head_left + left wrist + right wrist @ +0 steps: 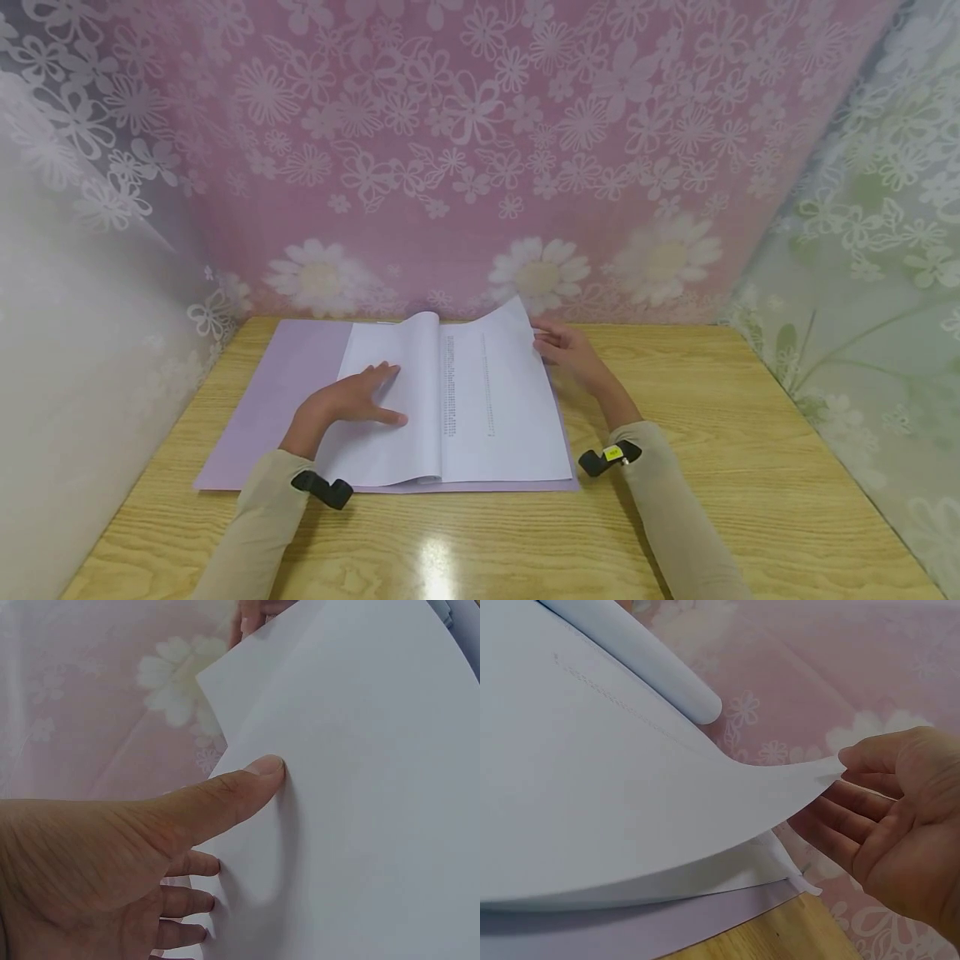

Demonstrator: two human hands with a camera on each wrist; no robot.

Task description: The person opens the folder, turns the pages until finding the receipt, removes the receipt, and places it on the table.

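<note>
A purple folder (300, 358) lies spread on the table with white printed sheets inside. My right hand (566, 350) pinches the far right corner of the top sheet (517, 400) between thumb and fingers, and that corner is lifted. In the right wrist view, more sheets (742, 862) show under the raised one. My left hand (352, 396) rests, fingers spread, on the turned pages (375, 458) at the left, which curl up into a roll along the middle. From the left wrist view, the thumb (240, 791) lies straight against the blank white paper (375, 787).
The wood-grain table (525, 542) runs around the folder on the near and right sides. A pink flowered cloth (450, 167) hangs along the back edge, with pale flowered cloths (885, 208) at both sides. Each sleeve carries a small black wrist camera (322, 490).
</note>
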